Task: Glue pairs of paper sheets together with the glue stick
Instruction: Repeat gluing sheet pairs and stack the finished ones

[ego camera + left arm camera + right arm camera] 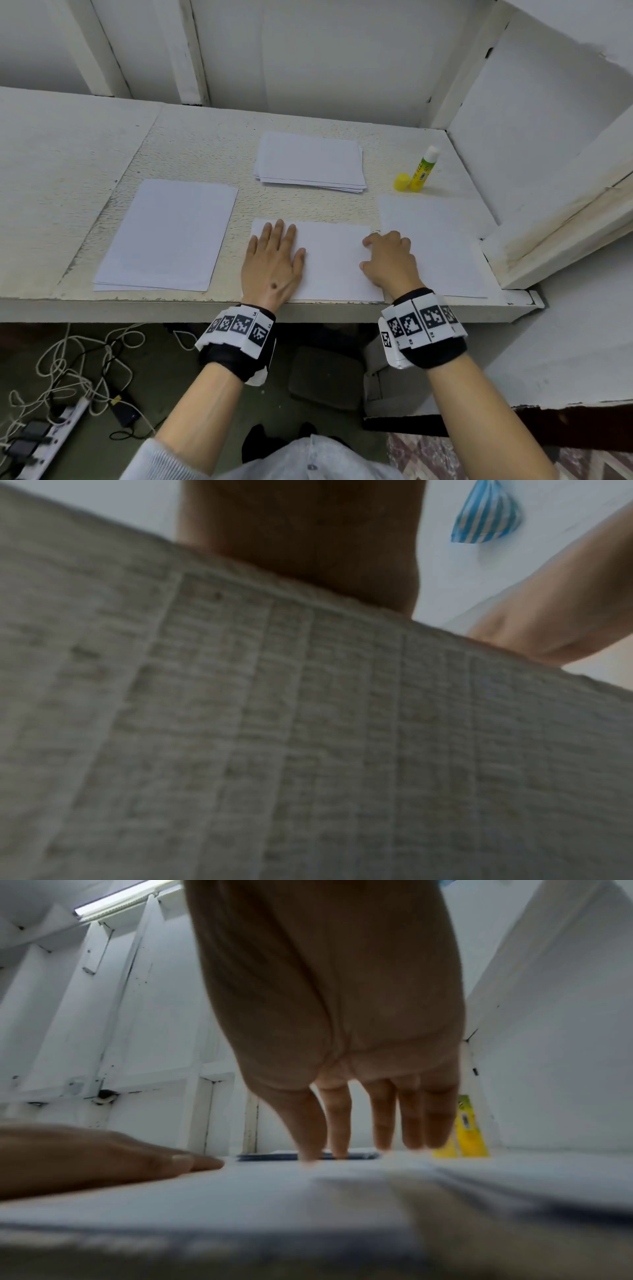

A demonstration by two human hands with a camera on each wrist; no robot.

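Fingers (pixel 279 230) of the left hand (pixel 272 262) lie straight and spread, flat on the middle sheet (pixel 334 263). That hand holds nothing. Its palm presses down on the left part of the paper, and its wrist sits at the front edge of the table (pixel 68 171).

The right hand (pixel 388 258) is on the right edge of the same sheet. Its fingers bend down so the tips touch the paper, with the knuckles raised up. In the right wrist view the fingertips (pixel 310 1153) come down onto the white paper, and the palm is lifted off it. The thumb points toward the left hand. I cannot tell if the fingers pinch the sheet's edge or only press on it.

Both forearms reach forward from the body, side by side. Each wrist wears a black band with black and white square marks.

The middle sheet lies near the front of the table. One more sheet (pixel 435 246) lies just to its right, partly under the right hand. A pile of paper (pixel 164 236) lies to the left. Another stack (pixel 310 161) sits farther back.

The glue stick (pixel 424 169) stands near the back right corner, open, with its white tip showing. Its yellow cap (pixel 401 181) stands right beside it.

The left wrist view is blurry and shows mostly the rough table edge.
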